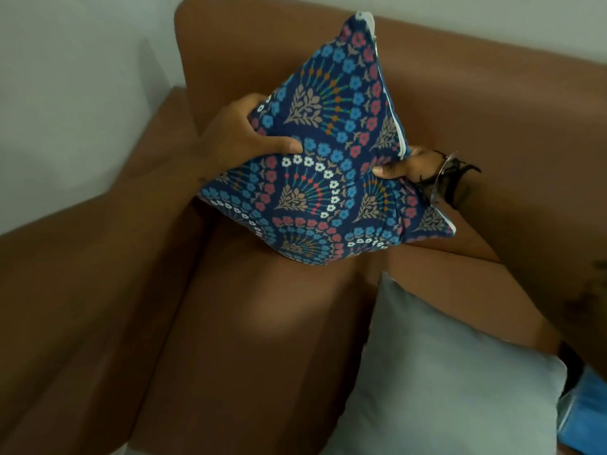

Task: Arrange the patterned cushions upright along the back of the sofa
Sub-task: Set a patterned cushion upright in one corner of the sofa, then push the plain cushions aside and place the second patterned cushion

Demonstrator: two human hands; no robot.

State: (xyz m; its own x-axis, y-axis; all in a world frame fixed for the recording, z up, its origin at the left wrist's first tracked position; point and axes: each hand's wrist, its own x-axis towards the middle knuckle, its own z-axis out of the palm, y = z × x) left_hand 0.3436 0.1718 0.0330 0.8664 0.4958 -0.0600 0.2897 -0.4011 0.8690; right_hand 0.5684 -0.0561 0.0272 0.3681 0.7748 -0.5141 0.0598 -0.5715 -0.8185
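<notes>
- Cushion (328, 165), dark blue with pink, blue and white flower fans, is held up in both hands above the sofa seat, in front of the backrest near the sofa's left end.
- It is tilted, one corner pointing up and far, with a white edge showing at that top corner and along its right side.
- Its lowest corner hangs just over the seat; whether it touches the seat I cannot tell, as the picture is dim there.
- Left hand (241, 139) grasps the cushion's left edge, thumb pressed flat across the patterned front, the other fingers hidden behind the fabric.
- Right hand (405, 167) pinches the right edge low down, thumb on the front, the rest wrapped behind.
- Bangle (441, 178) of thin metal and some dark threads sit on the right wrist, just beside the cushion's right corner.
- Right forearm runs from the near right of the scene up to the cushion, crossing in front of the backrest.
- Sofa (230, 323) is brown, with a broad armrest at the left and a tall backrest at the far side against a pale wall (65, 77).
- Grey cushion (443, 372) lies on the seat at the near right, well below the held cushion and apart from it.
- Something bright blue (588, 399) shows at the right edge, beside the grey cushion; it is too cut off to name.
</notes>
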